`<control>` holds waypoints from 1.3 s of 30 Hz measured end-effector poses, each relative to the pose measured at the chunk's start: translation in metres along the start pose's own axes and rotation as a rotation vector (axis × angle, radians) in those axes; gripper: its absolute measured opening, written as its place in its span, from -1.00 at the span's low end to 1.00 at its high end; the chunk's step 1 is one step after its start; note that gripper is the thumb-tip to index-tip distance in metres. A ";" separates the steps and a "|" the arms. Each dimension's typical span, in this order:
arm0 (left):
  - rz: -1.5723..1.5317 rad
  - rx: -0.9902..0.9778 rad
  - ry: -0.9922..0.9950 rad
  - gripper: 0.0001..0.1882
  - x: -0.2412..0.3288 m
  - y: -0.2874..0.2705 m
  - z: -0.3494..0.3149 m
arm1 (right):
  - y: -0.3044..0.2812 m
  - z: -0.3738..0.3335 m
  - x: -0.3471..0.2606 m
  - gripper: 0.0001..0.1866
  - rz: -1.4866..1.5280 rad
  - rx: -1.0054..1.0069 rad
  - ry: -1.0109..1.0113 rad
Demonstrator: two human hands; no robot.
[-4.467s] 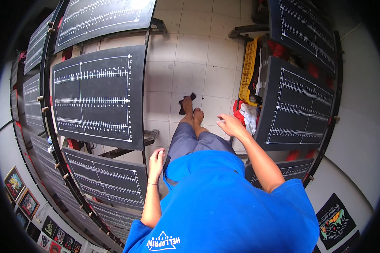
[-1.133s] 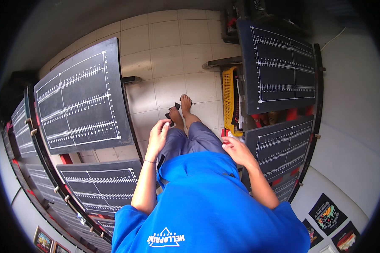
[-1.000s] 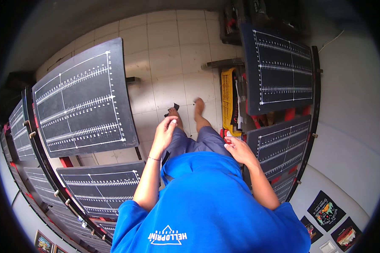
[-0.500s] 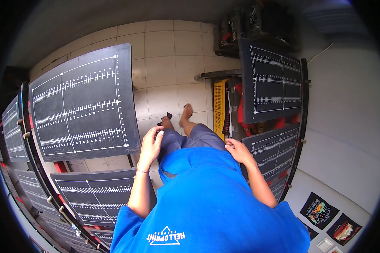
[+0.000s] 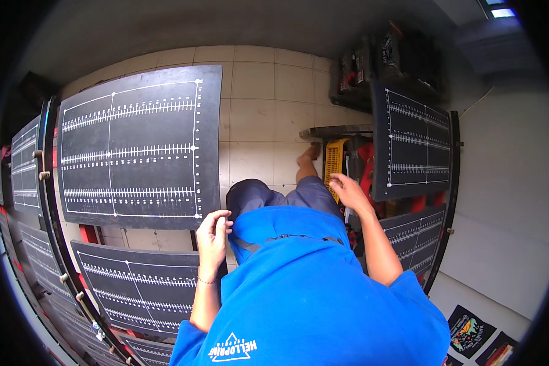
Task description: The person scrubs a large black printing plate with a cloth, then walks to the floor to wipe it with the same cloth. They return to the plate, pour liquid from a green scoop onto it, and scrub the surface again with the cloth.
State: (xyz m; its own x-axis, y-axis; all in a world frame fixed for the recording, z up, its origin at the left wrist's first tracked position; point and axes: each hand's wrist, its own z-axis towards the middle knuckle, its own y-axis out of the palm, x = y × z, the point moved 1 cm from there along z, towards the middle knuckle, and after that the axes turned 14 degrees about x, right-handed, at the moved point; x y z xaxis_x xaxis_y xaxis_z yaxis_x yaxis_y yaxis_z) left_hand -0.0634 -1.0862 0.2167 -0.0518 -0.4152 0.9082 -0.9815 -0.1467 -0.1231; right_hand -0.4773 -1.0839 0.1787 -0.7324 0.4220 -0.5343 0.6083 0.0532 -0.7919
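My left hand point(image 5: 212, 236) hangs beside my thigh, close to the corner of a large black board point(image 5: 152, 131) printed with white grid lines and scales. Its fingers are loosely bent and apart, with nothing seen in them. My right hand point(image 5: 352, 194) is held forward on the right, its fingers loosely stretched and holding nothing visible. In the picture it lies against the yellow plastic basket point(image 5: 333, 160); whether they touch I cannot tell. A second ruled black board point(image 5: 413, 143) stands to the right of that hand.
More ruled boards, such as the lower left one point(image 5: 137, 287), line both sides of a tiled aisle point(image 5: 259, 91). A dark rail point(image 5: 58, 219) with knobs runs along the left. Dark stacked bins point(image 5: 409, 64) stand at the far right. Printed dark sheets point(image 5: 470, 329) lie lower right.
My right hand has risen forward from my hip towards the yellow basket. My legs have shifted in a step, the right foot now ahead. The boards have slid rightward in view.
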 end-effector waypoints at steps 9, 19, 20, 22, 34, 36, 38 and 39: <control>-0.065 0.100 0.059 -0.81 -0.009 -0.002 -0.017 | -0.035 -0.059 -0.014 -0.56 -0.047 -0.273 0.164; 0.015 0.516 -0.005 -0.80 -0.026 -0.056 -0.101 | -0.006 0.074 -0.144 -0.57 0.022 -0.218 -0.322; -0.002 0.527 0.004 -0.80 -0.023 -0.056 -0.099 | -0.004 0.075 -0.152 -0.58 0.090 -0.228 -0.295; -0.008 0.514 0.002 -0.80 -0.012 -0.050 -0.096 | 0.002 0.062 -0.141 -0.58 0.105 -0.242 -0.294; 0.006 0.337 0.088 -0.78 0.006 0.015 -0.032 | -0.009 -0.013 0.017 -0.55 -0.037 -0.320 0.019; -0.033 0.371 0.098 -0.77 0.011 0.023 -0.020 | -0.009 0.006 0.010 -0.55 -0.052 -0.327 -0.002; -0.077 0.403 0.019 -0.80 0.020 0.029 -0.011 | -0.007 0.032 0.000 -0.55 -0.074 -0.348 -0.054; -0.081 0.412 0.011 -0.80 0.022 0.032 -0.005 | -0.002 0.054 -0.009 -0.55 -0.081 -0.365 -0.094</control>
State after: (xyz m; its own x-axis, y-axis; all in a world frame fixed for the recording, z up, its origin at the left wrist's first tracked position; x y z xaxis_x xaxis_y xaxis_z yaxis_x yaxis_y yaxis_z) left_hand -0.0965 -1.0954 0.2351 0.0184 -0.3783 0.9255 -0.8267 -0.5265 -0.1987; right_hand -0.4885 -1.1363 0.1692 -0.7969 0.3197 -0.5126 0.6040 0.4090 -0.6840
